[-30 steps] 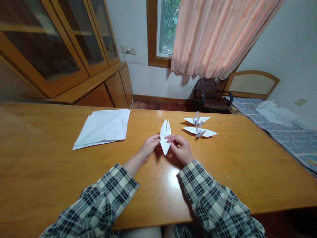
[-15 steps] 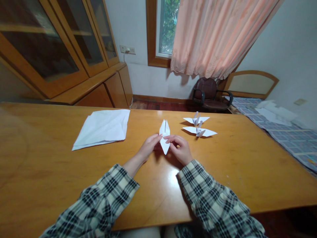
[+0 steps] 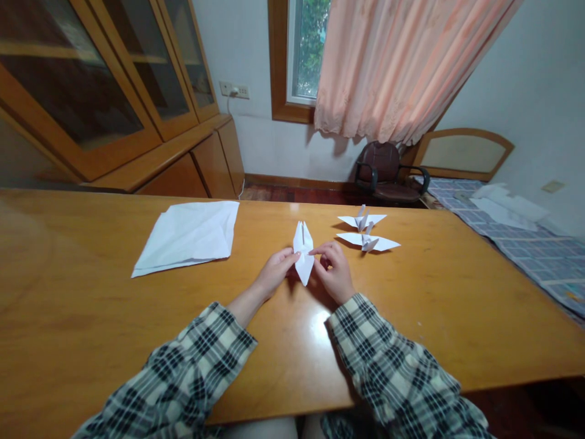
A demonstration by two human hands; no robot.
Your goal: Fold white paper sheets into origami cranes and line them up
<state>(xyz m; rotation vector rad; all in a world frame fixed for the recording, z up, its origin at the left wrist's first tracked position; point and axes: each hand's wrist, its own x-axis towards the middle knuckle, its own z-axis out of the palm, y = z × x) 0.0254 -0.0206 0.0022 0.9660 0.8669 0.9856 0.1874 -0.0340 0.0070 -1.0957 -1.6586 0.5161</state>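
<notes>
A white folded paper (image 3: 303,268), a narrow diamond with a split upper tip, is held just above the table. My left hand (image 3: 275,271) grips its left edge, the thumb on the front and the other fingers behind. At the right edge, my right hand (image 3: 334,271) has its index fingertip and thumb at the paper's middle, the other fingers curled in. Two finished paper cranes with spread wings stand to the right: a nearer crane (image 3: 369,242) and a farther crane (image 3: 362,219).
A stack of white paper sheets (image 3: 187,238) lies on the left of the wooden table (image 3: 137,341). Beyond the table are a glass-door cabinet (image 3: 150,140), an office chair (image 3: 384,164) and a bed (image 3: 516,225) with papers on it.
My right index finger has drawn back from the paper's front face to its right edge. My left hand keeps its grip, and the paper has hardly moved.
</notes>
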